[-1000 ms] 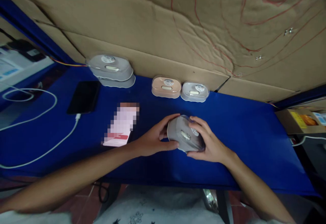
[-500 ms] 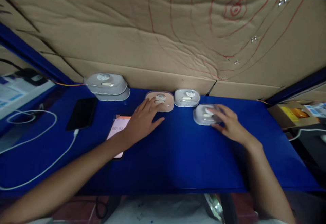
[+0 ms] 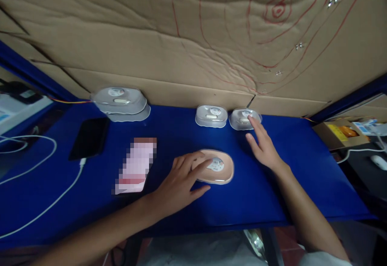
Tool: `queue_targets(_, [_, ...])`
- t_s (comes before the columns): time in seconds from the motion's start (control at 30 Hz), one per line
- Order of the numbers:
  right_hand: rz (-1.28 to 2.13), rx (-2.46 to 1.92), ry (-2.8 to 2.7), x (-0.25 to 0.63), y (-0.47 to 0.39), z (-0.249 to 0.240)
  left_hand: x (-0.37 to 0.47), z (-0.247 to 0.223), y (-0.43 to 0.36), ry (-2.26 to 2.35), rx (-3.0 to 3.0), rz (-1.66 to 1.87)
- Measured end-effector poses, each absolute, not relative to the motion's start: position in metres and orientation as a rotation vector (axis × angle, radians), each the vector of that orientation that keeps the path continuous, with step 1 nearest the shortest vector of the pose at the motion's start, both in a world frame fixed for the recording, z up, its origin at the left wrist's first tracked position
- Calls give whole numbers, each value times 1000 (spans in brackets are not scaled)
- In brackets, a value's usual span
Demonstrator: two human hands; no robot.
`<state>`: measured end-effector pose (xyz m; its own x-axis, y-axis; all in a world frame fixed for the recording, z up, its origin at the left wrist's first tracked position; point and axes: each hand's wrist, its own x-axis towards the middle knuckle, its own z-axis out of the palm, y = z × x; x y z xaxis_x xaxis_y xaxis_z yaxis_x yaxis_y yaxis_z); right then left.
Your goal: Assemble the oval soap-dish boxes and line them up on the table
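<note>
My left hand (image 3: 184, 177) lies over the left part of a peach-coloured oval box (image 3: 223, 171) with a clear lid and a round label. Its fingers are spread on the lid, and the thumb sticks out along the near side. Farther back, my right hand (image 3: 261, 141) is open beside a grey box with a clear lid (image 3: 240, 124), its fingertips at the lid's right side. Whether they touch it I cannot tell. A second grey box (image 3: 208, 120) of the same shape stands just left of that one.
Stacked larger grey lidded boxes (image 3: 121, 106) stand at the back left. In front of them lie a black phone (image 3: 89, 139) on a white cable and a phone with a lit, blurred screen (image 3: 137, 165). A cardboard wall (image 3: 121, 48) rises behind the blue table (image 3: 242, 201).
The peach box has come toward me and to the right with my left hand. The right-hand grey box has moved back, level with the other one, and my right hand's fingers have spread.
</note>
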<state>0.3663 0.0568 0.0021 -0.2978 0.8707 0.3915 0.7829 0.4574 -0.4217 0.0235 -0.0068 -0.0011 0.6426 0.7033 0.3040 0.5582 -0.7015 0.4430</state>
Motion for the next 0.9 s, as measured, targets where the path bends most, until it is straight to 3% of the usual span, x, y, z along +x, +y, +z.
queue_targets(0.27, [722,-970,-2501,285,2,11,11,-14,12,960,2082,579])
queue_targets(0.63, [1702,-1025,-864,289,22,5,15,7,15,955,1304,761])
queue_targets(0.73, [1711,-1066,-920,283,14,4,17,8,17,977,1107,800])
queue_targets(0.9, [1425,-1071,-1711,284,-4,-4,19,6,13,953,1165,947])
